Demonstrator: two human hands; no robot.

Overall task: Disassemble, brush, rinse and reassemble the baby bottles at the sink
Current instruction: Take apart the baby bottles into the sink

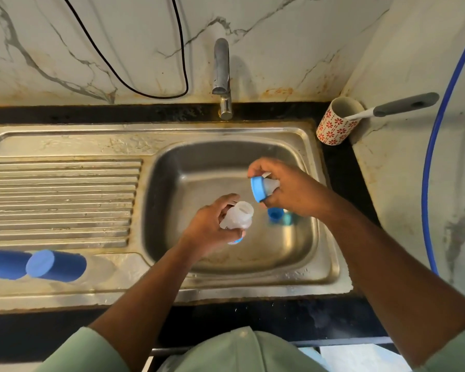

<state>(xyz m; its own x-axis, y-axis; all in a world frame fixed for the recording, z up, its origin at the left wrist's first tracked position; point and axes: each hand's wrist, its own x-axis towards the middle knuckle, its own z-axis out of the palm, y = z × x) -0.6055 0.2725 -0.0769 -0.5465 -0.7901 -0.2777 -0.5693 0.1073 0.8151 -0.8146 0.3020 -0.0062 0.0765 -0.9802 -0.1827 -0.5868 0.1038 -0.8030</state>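
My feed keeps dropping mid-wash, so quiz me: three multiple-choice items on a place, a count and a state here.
1. Where is the brush?
A. in the patterned cup
B. in the basin
C. on the drainboard

2. How many capped bottles lie on the drainboard?
A. none
B. two
C. five

3. The bottle in the left hand is:
A. capped
B. open-topped
C. lying in the basin

Answers: 1 A, its handle sticks out of the cup. 2 B, two blue-capped ones lie at the left edge. 3 B, the right hand holds the blue ring apart.
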